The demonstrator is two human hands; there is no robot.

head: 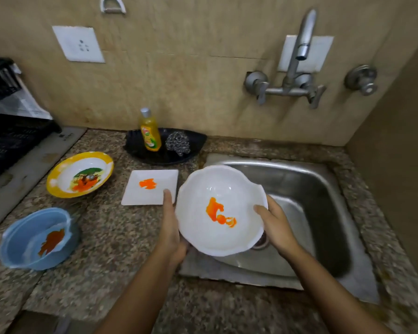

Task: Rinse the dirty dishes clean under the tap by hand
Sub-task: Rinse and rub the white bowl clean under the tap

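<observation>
A person stands at a speckled stone counter (pixel 111 237) with a steel sink (pixel 323 194) set into it on the right. Both hands hold 1 white scalloped bowl (pixel 217 189) over the sink's left edge, tilted toward the viewer so its inside shows. The left hand (pixel 170 227) is closed on the bowl's left rim, thumb up along the edge; the right hand (pixel 275 225) is closed on the right rim, thumb hooked inside. A 2-handed hold probably steadies the bowl on its way under the wall tap (pixel 299 54), which stands above the sink's far side and shows no water running. The bowl holds an orange smear (pixel 219 213) near its bottom. 3 more dirty dishes wait on the counter to the left, within reach: a white square plate (pixel 140 196) with an orange dab, just beside the left thumb; a yellow-rimmed bowl (pixel 56 179) with orange and green residue; and a blue bowl (pixel 19 239) with a darker orange stain. Behind them a black tray (pixel 135 141) holds a bottle of yellow dish soap (pixel 150 133) and a steel scrubber (pixel 177 142).
</observation>
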